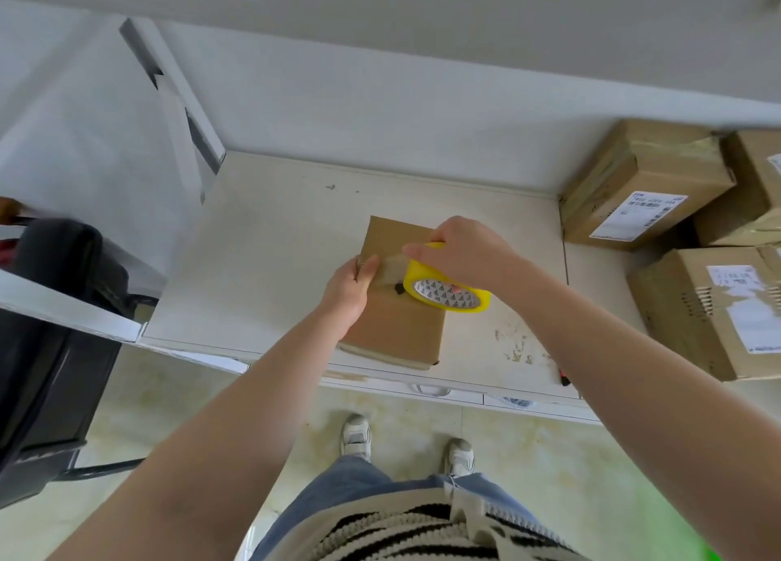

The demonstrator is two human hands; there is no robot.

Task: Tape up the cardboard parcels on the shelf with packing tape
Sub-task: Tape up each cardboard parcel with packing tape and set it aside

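Observation:
A small brown cardboard parcel (397, 328) lies near the front edge of the white shelf (270, 260). My right hand (465, 252) grips a yellow roll of packing tape (443, 288) over the parcel's top. A short strip of clear tape (391, 269) runs from the roll leftward across the top. My left hand (350, 290) rests at the parcel's left edge, its thumb pressing the strip's end down.
Three larger taped parcels with white labels, such as the parcel (638, 184) at the back and the parcel (714, 307) nearer me, are stacked at the shelf's right. A black chair (55, 341) stands at the left. A red-tipped object (564, 378) lies at the shelf's front edge.

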